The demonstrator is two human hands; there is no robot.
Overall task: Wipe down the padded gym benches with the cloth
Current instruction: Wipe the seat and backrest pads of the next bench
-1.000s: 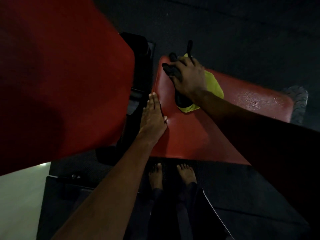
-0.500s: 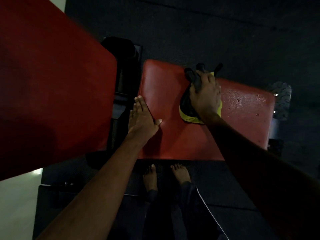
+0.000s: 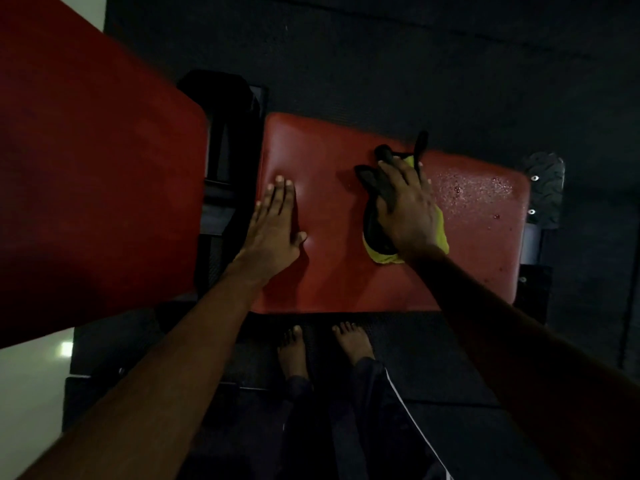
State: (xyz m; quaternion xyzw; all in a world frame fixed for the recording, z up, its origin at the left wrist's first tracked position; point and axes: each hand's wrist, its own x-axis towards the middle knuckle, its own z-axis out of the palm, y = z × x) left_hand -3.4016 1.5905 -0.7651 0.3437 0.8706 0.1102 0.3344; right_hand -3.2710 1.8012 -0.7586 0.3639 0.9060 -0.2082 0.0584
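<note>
Mid-frame, the limp yellow-and-black cloth point(image 3: 382, 256) lay bunched on the red padded vinyl bench seat point(image 3: 332, 271) under the right hand point(image 3: 407, 213), fingers point(image 3: 401, 174) spread flat on it; the left hand point(image 3: 273, 230) pressed flat, fingers straight, at the seat's left end. Light and soft, it would likely slide on slick vinyl, best held under the palm; no writing was readable.

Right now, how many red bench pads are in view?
2. A large pad fills the left, cut off by the frame; a second pad lies at centre, with the cloth on it. Others may lie out of view.
</note>
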